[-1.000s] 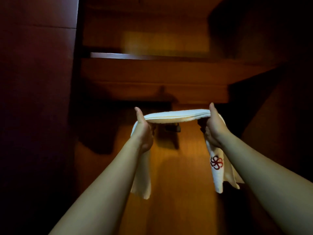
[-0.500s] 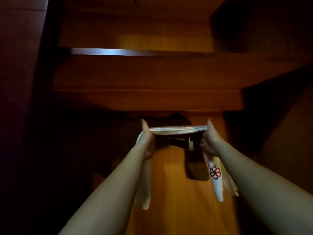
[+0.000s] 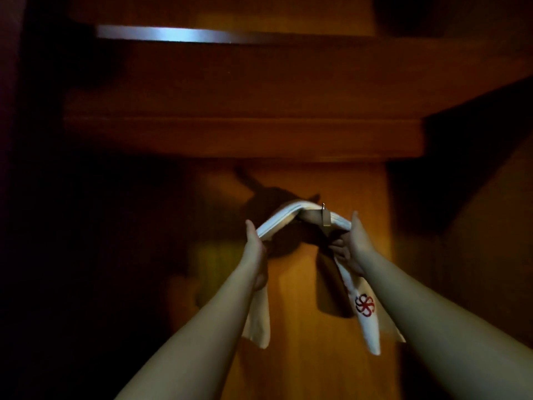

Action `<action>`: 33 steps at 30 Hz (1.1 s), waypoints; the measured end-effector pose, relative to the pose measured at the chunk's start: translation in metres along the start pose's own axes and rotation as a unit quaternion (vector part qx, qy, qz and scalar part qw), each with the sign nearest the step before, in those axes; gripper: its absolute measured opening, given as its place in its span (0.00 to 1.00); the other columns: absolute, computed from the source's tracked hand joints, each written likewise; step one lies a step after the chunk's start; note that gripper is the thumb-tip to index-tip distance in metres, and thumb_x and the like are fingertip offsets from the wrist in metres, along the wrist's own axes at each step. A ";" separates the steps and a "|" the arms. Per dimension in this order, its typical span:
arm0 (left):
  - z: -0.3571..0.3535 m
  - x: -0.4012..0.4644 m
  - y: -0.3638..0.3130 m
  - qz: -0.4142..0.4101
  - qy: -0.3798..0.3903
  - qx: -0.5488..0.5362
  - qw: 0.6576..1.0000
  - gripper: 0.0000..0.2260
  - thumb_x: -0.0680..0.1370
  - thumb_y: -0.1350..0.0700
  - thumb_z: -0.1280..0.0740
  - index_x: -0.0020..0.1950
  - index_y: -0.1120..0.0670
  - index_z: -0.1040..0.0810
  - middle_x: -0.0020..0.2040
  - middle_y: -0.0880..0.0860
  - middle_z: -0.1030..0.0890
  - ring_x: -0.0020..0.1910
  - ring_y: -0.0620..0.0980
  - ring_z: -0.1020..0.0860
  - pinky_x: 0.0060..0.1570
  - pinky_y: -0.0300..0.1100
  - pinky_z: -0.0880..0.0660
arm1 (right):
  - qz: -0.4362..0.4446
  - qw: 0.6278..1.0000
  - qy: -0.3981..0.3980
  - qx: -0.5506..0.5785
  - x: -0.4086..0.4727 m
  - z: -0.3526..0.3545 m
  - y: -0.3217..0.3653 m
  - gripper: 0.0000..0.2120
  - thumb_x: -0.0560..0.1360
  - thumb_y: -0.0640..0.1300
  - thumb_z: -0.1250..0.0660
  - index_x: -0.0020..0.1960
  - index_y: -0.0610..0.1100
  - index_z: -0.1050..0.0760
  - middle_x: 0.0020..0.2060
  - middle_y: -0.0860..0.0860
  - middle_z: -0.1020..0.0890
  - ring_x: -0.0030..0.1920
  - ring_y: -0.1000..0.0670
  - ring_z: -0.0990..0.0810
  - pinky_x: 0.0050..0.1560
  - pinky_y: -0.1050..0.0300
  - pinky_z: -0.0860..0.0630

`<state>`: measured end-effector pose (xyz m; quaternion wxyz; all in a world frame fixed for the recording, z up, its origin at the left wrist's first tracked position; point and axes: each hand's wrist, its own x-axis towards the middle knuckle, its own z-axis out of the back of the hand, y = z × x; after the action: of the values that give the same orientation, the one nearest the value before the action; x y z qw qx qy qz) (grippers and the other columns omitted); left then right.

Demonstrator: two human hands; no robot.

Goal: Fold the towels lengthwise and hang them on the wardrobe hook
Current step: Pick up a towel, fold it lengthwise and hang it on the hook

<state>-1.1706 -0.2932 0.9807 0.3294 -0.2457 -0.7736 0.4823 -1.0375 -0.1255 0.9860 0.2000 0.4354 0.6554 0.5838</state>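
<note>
A white towel, folded into a narrow strip with a red flower emblem near its right end, lies draped over the metal wardrobe hook on the wooden back panel. Its middle arches over the hook and both ends hang down. My left hand grips the strip left of the hook, thumb up along its edge. My right hand grips it right of the hook, fingers curled under the cloth. The hook's tip pokes up in front of the towel.
A thick wooden shelf juts out just above the hook. A higher shelf edge catches light near the top. Dark wardrobe walls close in on the left and right; the orange back panel runs down below the towel.
Both hands carried the towel forward and lowered its middle onto the hook. The strip, flat before, now bends over the hook, which showed below the towel before.
</note>
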 end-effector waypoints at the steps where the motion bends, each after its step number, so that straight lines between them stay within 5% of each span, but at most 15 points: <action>1: 0.000 0.000 0.004 -0.005 -0.013 -0.010 1.000 0.39 0.75 0.25 0.57 0.68 0.51 0.25 0.59 0.54 0.21 0.56 0.50 0.23 0.63 0.46 0.32 | 0.001 1.000 -0.020 -0.004 -0.001 -0.001 -0.001 0.41 0.79 0.71 0.58 0.78 0.43 0.39 0.70 0.37 0.28 0.70 0.38 0.29 0.68 0.46 0.37; 4: -0.001 0.004 0.007 -0.003 -0.025 -0.035 0.999 0.41 0.73 0.25 0.52 0.71 0.54 0.27 0.68 0.54 0.24 0.67 0.53 0.27 0.74 0.56 0.39 | 0.007 0.997 -0.072 -0.012 -0.004 -0.006 0.000 0.27 0.83 0.63 0.53 0.67 0.45 0.31 0.53 0.39 0.21 0.48 0.43 0.20 0.47 0.55 0.25; 6: -0.001 0.007 0.007 0.012 -0.032 -0.029 0.999 0.30 0.80 0.34 0.49 0.68 0.55 0.27 0.64 0.54 0.23 0.66 0.55 0.27 0.73 0.56 0.37 | 0.008 0.995 -0.092 -0.032 -0.005 -0.007 0.001 0.21 0.84 0.56 0.51 0.62 0.42 0.28 0.44 0.41 0.24 0.31 0.50 0.30 0.27 0.62 0.32; 8: 0.001 0.012 0.014 0.023 -0.041 -0.013 0.999 0.24 0.80 0.40 0.44 0.69 0.54 0.27 0.62 0.58 0.21 0.63 0.58 0.24 0.69 0.57 0.31 | 0.003 0.994 -0.099 -0.037 -0.006 -0.006 -0.004 0.18 0.83 0.52 0.50 0.57 0.42 0.27 0.42 0.43 0.26 0.29 0.52 0.34 0.22 0.62 0.36; 11: 0.003 0.005 0.023 0.044 -0.037 0.043 0.997 0.19 0.78 0.45 0.40 0.64 0.52 0.25 0.58 0.59 0.20 0.56 0.57 0.21 0.59 0.51 0.24 | -0.010 0.995 -0.100 -0.021 -0.015 -0.010 -0.014 0.16 0.82 0.50 0.49 0.53 0.44 0.25 0.40 0.43 0.25 0.31 0.50 0.29 0.28 0.60 0.34; 14: -0.010 -0.014 0.036 0.076 -0.010 0.079 0.994 0.10 0.83 0.58 0.44 0.48 0.54 0.25 0.40 0.53 0.22 0.37 0.48 0.24 0.35 0.40 0.30 | -0.027 0.995 -0.094 -0.002 -0.028 -0.021 -0.028 0.15 0.83 0.47 0.47 0.42 0.45 0.28 0.34 0.45 0.27 0.30 0.50 0.27 0.27 0.59 0.34; 18: -0.025 -0.014 0.052 0.062 -0.009 0.036 0.997 0.14 0.80 0.55 0.43 0.58 0.57 0.21 0.45 0.53 0.18 0.41 0.48 0.23 0.41 0.40 0.32 | -0.015 0.994 -0.077 0.070 -0.038 -0.040 -0.042 0.13 0.82 0.45 0.47 0.40 0.44 0.31 0.33 0.45 0.29 0.26 0.51 0.30 0.23 0.61 0.35; 22: -0.025 -0.017 0.057 0.135 -0.009 0.021 0.991 0.15 0.82 0.51 0.48 0.48 0.55 0.24 0.28 0.50 0.26 0.28 0.45 0.31 0.30 0.39 0.36 | -0.043 0.997 -0.060 0.037 -0.036 -0.032 -0.052 0.14 0.80 0.50 0.48 0.45 0.45 0.27 0.26 0.51 0.27 0.20 0.55 0.38 0.25 0.61 0.42; 24: -0.017 -0.025 0.067 0.201 0.009 0.073 0.977 0.23 0.83 0.45 0.52 0.47 0.58 0.24 0.34 0.55 0.22 0.33 0.50 0.28 0.38 0.41 0.33 | -0.110 0.994 -0.028 -0.002 -0.035 -0.019 -0.060 0.20 0.79 0.56 0.48 0.38 0.44 0.30 0.22 0.52 0.34 0.21 0.53 0.43 0.20 0.61 0.45; 27: 0.005 -0.033 0.097 0.285 0.051 0.166 0.943 0.33 0.83 0.41 0.58 0.54 0.65 0.22 0.55 0.64 0.19 0.52 0.59 0.22 0.55 0.48 0.32 | -0.223 0.973 0.027 -0.050 -0.041 0.000 -0.081 0.27 0.78 0.65 0.48 0.33 0.44 0.37 0.26 0.50 0.41 0.21 0.51 0.46 0.19 0.62 0.46; 33: 0.039 -0.077 0.129 0.369 0.101 0.310 0.870 0.27 0.85 0.47 0.52 0.51 0.66 0.23 0.51 0.64 0.19 0.62 0.62 0.22 0.57 0.49 0.28 | -0.300 0.905 0.035 -0.298 -0.093 0.034 -0.122 0.27 0.82 0.58 0.50 0.40 0.41 0.24 0.35 0.43 0.23 0.34 0.46 0.27 0.35 0.58 0.36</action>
<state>-1.1406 -0.3164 0.8298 0.2631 -0.4463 -0.3997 0.7562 -1.0024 -0.1728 0.8409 0.4630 0.1174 0.5572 0.6793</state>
